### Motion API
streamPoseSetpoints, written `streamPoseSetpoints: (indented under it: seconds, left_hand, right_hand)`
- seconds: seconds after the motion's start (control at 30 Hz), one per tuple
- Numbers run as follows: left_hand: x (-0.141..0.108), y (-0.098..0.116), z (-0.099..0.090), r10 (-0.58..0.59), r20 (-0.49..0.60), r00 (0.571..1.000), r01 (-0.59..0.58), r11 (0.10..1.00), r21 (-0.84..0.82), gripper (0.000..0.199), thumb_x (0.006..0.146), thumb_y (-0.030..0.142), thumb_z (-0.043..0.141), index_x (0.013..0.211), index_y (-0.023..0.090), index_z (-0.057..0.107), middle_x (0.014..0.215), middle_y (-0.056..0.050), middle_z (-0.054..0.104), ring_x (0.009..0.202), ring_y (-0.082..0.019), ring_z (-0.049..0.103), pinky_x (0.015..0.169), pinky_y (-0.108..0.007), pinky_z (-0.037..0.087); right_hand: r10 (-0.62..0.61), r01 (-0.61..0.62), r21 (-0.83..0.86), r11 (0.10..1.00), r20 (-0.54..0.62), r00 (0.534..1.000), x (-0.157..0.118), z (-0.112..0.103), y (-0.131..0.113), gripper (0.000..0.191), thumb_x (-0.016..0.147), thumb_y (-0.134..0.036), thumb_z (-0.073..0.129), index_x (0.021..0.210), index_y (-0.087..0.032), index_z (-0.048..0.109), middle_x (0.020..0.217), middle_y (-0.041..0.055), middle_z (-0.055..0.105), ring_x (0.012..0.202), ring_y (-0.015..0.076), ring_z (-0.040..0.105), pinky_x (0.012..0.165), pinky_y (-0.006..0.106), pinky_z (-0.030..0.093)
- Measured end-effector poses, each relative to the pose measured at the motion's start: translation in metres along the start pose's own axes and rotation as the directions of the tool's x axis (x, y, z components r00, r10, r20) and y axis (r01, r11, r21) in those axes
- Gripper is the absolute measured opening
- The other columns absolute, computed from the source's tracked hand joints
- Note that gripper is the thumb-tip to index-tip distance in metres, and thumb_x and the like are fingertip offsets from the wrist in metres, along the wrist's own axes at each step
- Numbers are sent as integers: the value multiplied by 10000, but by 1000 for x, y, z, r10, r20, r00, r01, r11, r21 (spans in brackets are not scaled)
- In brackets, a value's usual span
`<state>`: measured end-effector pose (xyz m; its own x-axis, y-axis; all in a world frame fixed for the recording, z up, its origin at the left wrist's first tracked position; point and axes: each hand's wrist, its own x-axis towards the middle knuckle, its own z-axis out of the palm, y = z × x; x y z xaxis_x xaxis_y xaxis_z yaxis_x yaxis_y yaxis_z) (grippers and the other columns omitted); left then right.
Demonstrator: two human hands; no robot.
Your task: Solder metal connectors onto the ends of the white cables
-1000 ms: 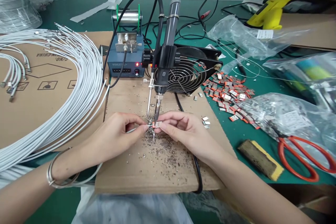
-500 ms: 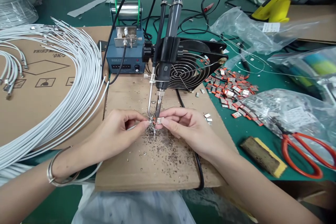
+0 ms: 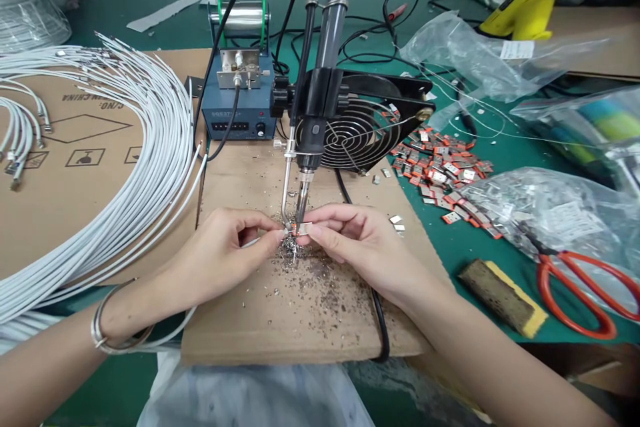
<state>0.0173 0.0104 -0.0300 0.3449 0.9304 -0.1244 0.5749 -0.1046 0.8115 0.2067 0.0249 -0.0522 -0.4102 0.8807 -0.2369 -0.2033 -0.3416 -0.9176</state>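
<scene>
Under the tip of the clamped soldering iron (image 3: 311,140), both my hands meet. My left hand (image 3: 235,240) is closed, pinching the end of a white cable (image 3: 250,242) between thumb and fingers. Opposite it, my right hand (image 3: 350,233) pinches a small metal USB connector (image 3: 303,229) with an orange part facing the cable end. The iron's tip is at the orange end of the connector, close to the wires. Beside it, a thin metal solder feed tube (image 3: 285,197) curves down to the same spot. Whether the wires touch the connector is too small to tell.
Solder crumbs lie on the cardboard (image 3: 240,320). White cables (image 3: 135,180) are bundled at left. Behind stand a blue solder feeder (image 3: 220,107), a solder spool (image 3: 243,19) and a fan (image 3: 350,133). At right are orange-and-metal connectors (image 3: 440,167), a sponge (image 3: 500,297) and red-handled scissors (image 3: 575,293).
The connector shows a little more orange at the iron's tip and sits slightly closer to the cable end. Both hands stay almost where they were.
</scene>
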Motion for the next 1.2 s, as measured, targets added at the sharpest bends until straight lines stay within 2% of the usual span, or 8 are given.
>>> streamPoseSetpoints:
  seconds: [0.17, 0.47, 0.77, 1.0, 1.2]
  left_hand:
    - [0, -1, 0, -2, 3, 1000, 2, 1000, 19, 212, 832, 292, 513, 806, 197, 701, 499, 53, 488, 450, -70, 300, 406, -188, 225]
    - [-2, 0, 1, 0, 15, 1000, 0, 1000, -14, 204, 836, 301, 516, 813, 212, 699, 554, 51, 566, 464, -62, 338, 411, -173, 247]
    - [-3, 0, 1, -12, 15, 1000, 12, 1000, -11, 209, 832, 316, 521, 809, 208, 699, 541, 49, 564, 459, -64, 340, 406, -175, 247]
    - [-1, -1, 3, -14, 11, 1000, 14, 999, 29, 197, 830, 271, 512, 802, 218, 699, 523, 57, 541, 453, -66, 329, 407, -183, 237]
    - [-9, 0, 6, -66, 43, 997, 66, 998, 9, 224, 834, 320, 500, 807, 207, 691, 519, 48, 504, 467, -75, 327, 425, -192, 239]
  right_hand:
    - [-2, 2, -4, 1000, -2, 1000, 0, 1, 0, 76, 688, -205, 712, 760, -195, 691, 644, -18, 712, 620, 50, 656, 590, 104, 491]
    - [20, -20, -32, 999, 6, 1000, -3, -1, -1, 53, 701, -192, 700, 752, -184, 688, 661, -12, 716, 622, 58, 662, 598, 114, 499]
    - [24, -24, -24, 999, 13, 1000, -3, -1, -2, 53, 709, -196, 695, 762, -190, 689, 660, -22, 716, 624, 43, 661, 601, 87, 495]
    - [44, -46, -55, 997, -36, 998, -2, 1, -1, 88, 663, -202, 725, 737, -187, 681, 643, -16, 714, 618, 66, 666, 592, 121, 504]
    - [67, -71, -133, 989, -39, 997, -8, 1, -4, 107, 667, -230, 722, 743, -166, 682, 657, 8, 714, 623, 78, 663, 608, 142, 506]
